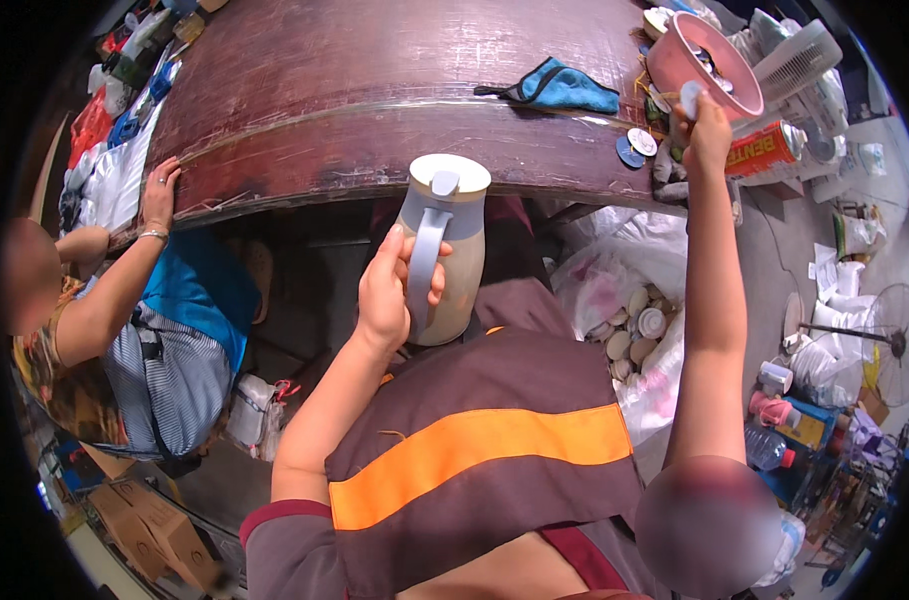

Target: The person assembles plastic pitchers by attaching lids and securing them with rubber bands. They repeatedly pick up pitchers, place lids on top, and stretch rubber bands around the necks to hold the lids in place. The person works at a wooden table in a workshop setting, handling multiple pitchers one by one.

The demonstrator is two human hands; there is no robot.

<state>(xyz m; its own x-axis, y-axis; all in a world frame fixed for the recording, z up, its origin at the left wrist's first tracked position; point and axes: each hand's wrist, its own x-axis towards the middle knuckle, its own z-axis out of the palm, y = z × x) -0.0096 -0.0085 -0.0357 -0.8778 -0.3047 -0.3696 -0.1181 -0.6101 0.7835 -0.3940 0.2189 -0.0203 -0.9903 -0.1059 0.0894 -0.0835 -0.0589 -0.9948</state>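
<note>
My left hand (386, 290) is wrapped round the grey-blue handle of a jug (459, 265) with a beige body and a white lid. The jug stands upright over my lap, in front of the table's near edge. Stretched far to the right, my right hand (707, 132) pinches a small whitish round piece (690, 97). That hand is at the near side of a pink basin (664, 62) holding small items I cannot make out. Close by on the table corner lie a white disc (641, 142) and a blue disc (630, 153).
A blue cloth pouch (569, 88) lies on the dark red table (374, 60). Right of it is an orange spray can (764, 150). Below the edge sits a plastic bag (594, 265) with several round pieces. At left, another person's hand (160, 195) rests on the table.
</note>
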